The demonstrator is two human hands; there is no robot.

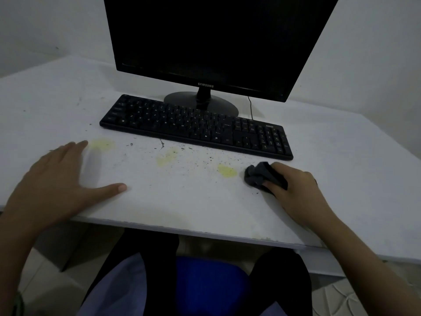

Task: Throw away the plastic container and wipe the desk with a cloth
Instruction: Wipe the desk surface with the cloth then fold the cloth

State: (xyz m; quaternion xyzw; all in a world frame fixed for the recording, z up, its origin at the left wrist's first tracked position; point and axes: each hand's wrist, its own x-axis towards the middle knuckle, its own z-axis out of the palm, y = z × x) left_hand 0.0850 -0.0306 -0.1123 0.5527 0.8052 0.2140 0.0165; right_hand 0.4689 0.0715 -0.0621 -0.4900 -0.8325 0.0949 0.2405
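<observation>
My right hand point(293, 185) grips a bunched dark grey cloth point(257, 175) and holds it down on the white desk point(205, 201), right of centre. Just left of the cloth lies a yellow stain point(226, 171). Two more yellow stains point(166, 157) point(102, 143) and scattered dark crumbs mark the desk in front of the keyboard. My left hand point(59, 181) lies flat on the desk at the left, fingers spread, holding nothing. No plastic container is in view.
A black keyboard point(196, 126) lies across the middle of the desk, behind the stains. A black monitor point(216, 42) stands behind it on a round base. The desk's front edge point(193, 231) runs above my lap and a blue chair seat point(205, 281).
</observation>
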